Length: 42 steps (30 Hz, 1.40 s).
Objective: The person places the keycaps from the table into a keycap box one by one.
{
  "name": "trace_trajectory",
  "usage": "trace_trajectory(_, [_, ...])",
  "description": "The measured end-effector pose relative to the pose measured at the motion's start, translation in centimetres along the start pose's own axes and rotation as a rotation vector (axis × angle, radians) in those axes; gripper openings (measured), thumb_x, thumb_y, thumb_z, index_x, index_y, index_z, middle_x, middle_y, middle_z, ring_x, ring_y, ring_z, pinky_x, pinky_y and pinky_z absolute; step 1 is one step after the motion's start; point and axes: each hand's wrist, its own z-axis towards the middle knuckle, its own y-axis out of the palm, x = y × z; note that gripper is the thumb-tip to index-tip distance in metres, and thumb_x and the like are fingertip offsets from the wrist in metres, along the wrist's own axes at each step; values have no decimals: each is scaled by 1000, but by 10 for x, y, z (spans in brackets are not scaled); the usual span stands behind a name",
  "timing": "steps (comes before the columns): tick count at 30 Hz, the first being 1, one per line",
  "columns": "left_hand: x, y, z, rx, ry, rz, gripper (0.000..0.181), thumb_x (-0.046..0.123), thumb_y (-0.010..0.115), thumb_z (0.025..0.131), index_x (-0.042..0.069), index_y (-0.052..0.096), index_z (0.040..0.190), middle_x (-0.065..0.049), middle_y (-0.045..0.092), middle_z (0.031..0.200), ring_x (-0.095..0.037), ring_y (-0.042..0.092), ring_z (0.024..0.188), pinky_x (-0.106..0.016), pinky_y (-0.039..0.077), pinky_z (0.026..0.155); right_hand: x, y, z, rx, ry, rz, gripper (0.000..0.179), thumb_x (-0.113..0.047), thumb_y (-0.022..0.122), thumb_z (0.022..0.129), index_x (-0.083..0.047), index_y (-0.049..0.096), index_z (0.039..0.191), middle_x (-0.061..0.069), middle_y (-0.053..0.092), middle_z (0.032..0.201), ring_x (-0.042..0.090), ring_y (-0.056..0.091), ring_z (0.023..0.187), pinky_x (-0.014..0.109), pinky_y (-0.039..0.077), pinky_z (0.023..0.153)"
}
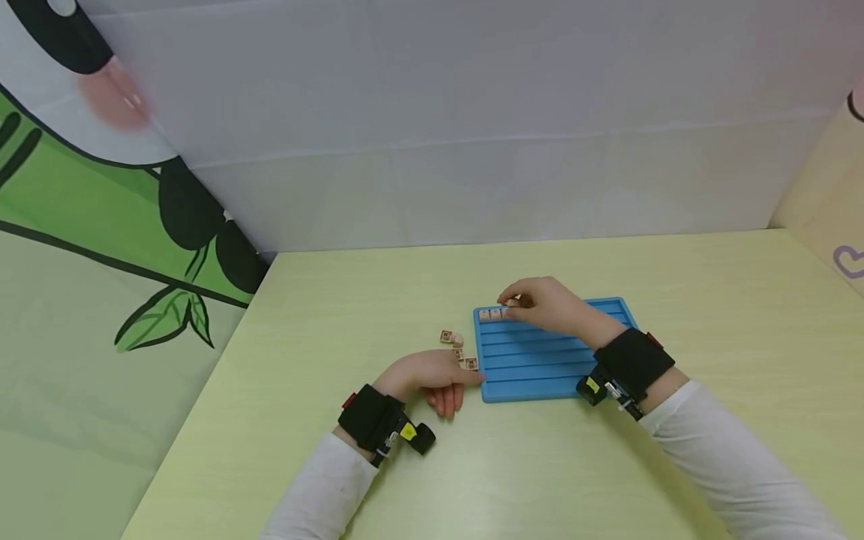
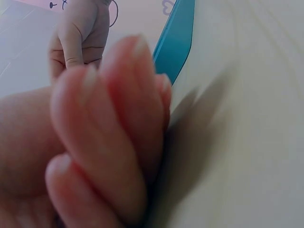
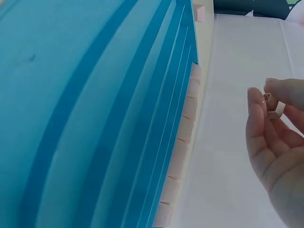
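A blue ridged tray (image 1: 540,367) lies on the table, with a row of small light wooden tiles (image 1: 489,315) along its far groove. Over that row, my right hand (image 1: 550,304) pinches a small tile (image 3: 267,98) with a dark mark between thumb and fingertips. A white piece (image 3: 278,111) also shows within the fingers in the right wrist view. My left hand (image 1: 439,375) is at the tray's left side, its fingers (image 2: 99,118) loosely bent with nothing in them. Several loose square tiles (image 1: 447,337) with brown markings lie just beyond it, one close to the tray's edge.
The light wood table (image 1: 364,300) runs back to a white cloth wall (image 1: 472,187). A green and white cartoon print (image 1: 88,172) covers the left side, and a pale panel (image 1: 823,195) stands at the right. Wrist straps with cameras (image 1: 371,420) are on both forearms.
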Motion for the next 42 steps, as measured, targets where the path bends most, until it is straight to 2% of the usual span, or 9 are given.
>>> trace_trajectory(5, [0, -1, 1, -5, 5, 2, 56, 41, 51, 96, 4, 65, 55, -3, 60, 48, -9, 52, 35, -19, 41, 39, 0, -2, -3, 10, 29, 2, 31, -11, 57, 94, -1, 61, 123, 15, 64, 119, 27, 60, 99, 41, 50, 83])
trace_trajectory(10, [-1, 0, 2, 3, -6, 16, 57, 41, 50, 96, 5, 65, 56, -3, 61, 48, -9, 52, 35, -19, 41, 39, 0, -7, -7, -14, 31, -2, 30, -9, 53, 96, 0, 60, 124, 17, 62, 122, 31, 60, 109, 44, 50, 91])
trace_trajectory(17, [-2, 1, 0, -11, -15, 15, 56, 41, 50, 96, 5, 64, 56, -2, 60, 48, -8, 52, 36, -19, 41, 40, 2, -12, -12, -37, 21, -36, 29, -10, 58, 94, -2, 62, 122, 15, 64, 116, 27, 62, 98, 40, 52, 84])
trace_trajectory(22, [-3, 1, -2, -5, -4, 25, 56, 42, 51, 96, 5, 64, 56, -2, 60, 48, -8, 52, 36, -19, 41, 40, 1, -13, -15, -37, -4, -51, 30, -9, 64, 90, -1, 64, 119, 11, 64, 104, 21, 58, 86, 35, 51, 77])
trace_trajectory(28, [-2, 1, -4, -6, 1, 23, 56, 41, 51, 96, 4, 65, 57, -2, 60, 48, -9, 52, 36, -19, 41, 40, 1, -13, -17, -37, -23, -49, 23, -7, 69, 85, -1, 67, 108, 6, 61, 95, 16, 52, 78, 30, 48, 70])
trace_trajectory(32, [0, 1, -2, 2, -6, 18, 56, 41, 51, 96, 5, 65, 56, -2, 60, 48, -9, 51, 35, -19, 41, 39, 3, -14, -16, -47, -16, -43, 18, -8, 70, 85, -3, 65, 101, 4, 57, 83, 16, 49, 73, 29, 44, 65])
trace_trajectory(35, [1, 1, -1, 9, -11, 15, 56, 41, 51, 96, 5, 64, 56, -2, 60, 48, -9, 51, 35, -19, 40, 39, 5, -15, -15, -62, -18, -47, 13, -10, 70, 85, -6, 62, 95, 3, 57, 81, 16, 48, 70, 30, 42, 64])
trace_trajectory(39, [3, 0, -1, 11, -9, 10, 56, 42, 51, 96, 5, 64, 56, -2, 60, 47, -8, 52, 36, -18, 40, 39, 7, -17, -13, -84, -29, -62, 14, -10, 69, 86, -6, 64, 99, 2, 62, 87, 15, 50, 71, 30, 44, 67])
trace_trajectory(42, [3, -1, 0, 11, -4, -2, 56, 42, 51, 96, 5, 64, 56, -2, 59, 47, -8, 52, 36, -19, 40, 39, 9, -17, -12, -97, -24, -72, 16, -10, 68, 86, -4, 68, 101, 1, 60, 80, 15, 47, 69, 28, 42, 64])
